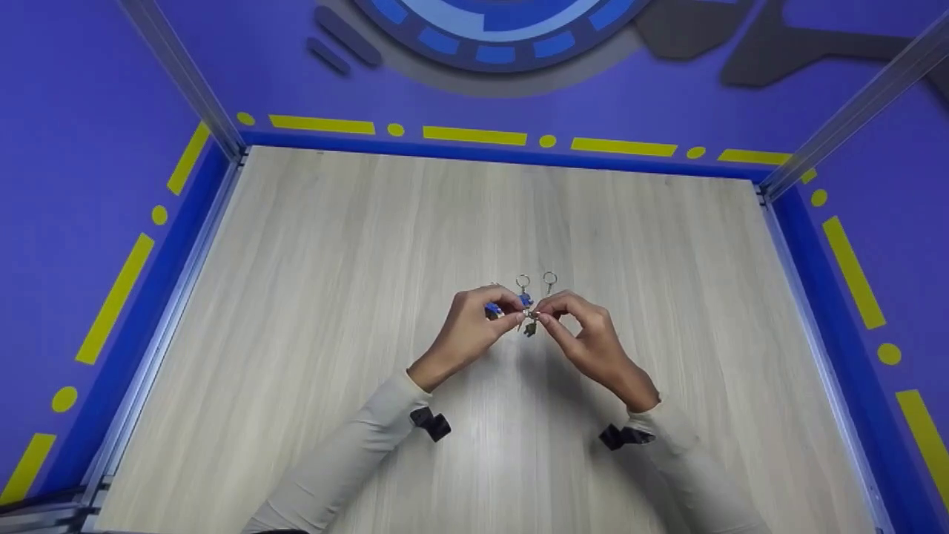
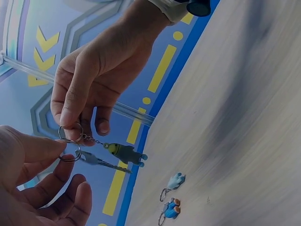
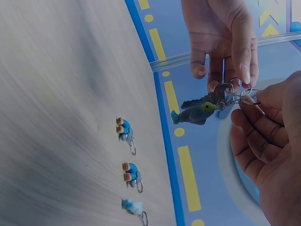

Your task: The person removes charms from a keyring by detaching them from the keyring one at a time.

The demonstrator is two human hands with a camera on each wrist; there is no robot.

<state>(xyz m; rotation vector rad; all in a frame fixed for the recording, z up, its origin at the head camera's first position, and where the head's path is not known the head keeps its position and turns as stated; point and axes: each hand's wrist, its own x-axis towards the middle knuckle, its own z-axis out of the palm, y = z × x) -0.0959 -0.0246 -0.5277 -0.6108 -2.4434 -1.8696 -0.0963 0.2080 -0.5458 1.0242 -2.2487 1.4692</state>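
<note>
Both hands meet above the table, working at two small metal rings. My left hand (image 1: 474, 322) pinches the ring (image 2: 70, 159) with a key (image 2: 94, 159) hanging by it. The right hand (image 1: 593, 337) pinches the other ring (image 2: 70, 127), whose short chain leads to a small figurine keychain (image 2: 124, 153) with a yellow-green head and dark body. In the right wrist view the figurine (image 3: 193, 114) and key (image 3: 207, 100) dangle side by side below the fingertips. The rings overlap there; whether they are linked I cannot tell.
Three more keychains lie on the wood-grain table (image 1: 334, 245): two blue figurines with brown feet (image 3: 126, 129) (image 3: 131, 174) and a light blue one (image 3: 132, 206). Blue walls with yellow dashes (image 1: 474, 135) enclose the table at the back and sides.
</note>
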